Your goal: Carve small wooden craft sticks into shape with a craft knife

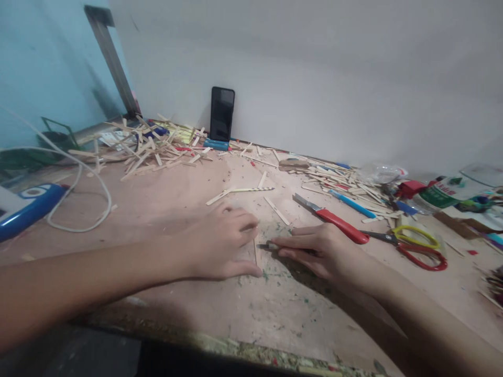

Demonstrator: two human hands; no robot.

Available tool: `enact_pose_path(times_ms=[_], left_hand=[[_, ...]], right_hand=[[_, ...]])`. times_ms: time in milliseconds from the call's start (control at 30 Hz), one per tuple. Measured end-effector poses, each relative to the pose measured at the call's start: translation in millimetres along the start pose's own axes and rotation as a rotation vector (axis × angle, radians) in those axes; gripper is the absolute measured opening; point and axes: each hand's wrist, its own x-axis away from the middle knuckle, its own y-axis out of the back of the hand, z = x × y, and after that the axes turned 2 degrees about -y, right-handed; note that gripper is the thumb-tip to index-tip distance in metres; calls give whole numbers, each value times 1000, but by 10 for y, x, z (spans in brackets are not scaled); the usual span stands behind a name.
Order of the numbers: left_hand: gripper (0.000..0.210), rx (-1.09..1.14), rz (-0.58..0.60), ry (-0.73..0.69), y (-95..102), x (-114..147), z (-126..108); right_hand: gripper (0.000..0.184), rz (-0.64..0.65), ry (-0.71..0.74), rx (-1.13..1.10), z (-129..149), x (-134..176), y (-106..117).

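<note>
My left hand rests low over the tabletop, its fingertips at the far end of a thin wooden stick and its thumb at the near end, pinning it down. In my right hand, pinched between the fingers, is a small dark blade whose tip points left and meets or nearly meets the stick. Most of what lies in the right fingers is hidden. Just beyond the hands are another loose stick and a pale stick with dark marks.
A red-handled utility knife and scissors lie right of my right hand. Behind are a blue pen-like tool, stick piles, a phone on a stand and a bottle. A white cable loops at left.
</note>
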Motion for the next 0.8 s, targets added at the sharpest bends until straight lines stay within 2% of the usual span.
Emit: enact_pose_path(times_ms=[167, 800], left_hand=[[62, 11, -6, 6, 4, 7, -2], [66, -31, 0, -19, -6, 0, 14]], right_hand=[[25, 9, -31, -20, 7, 1, -8], [26, 41, -90, -85, -64, 0, -35]])
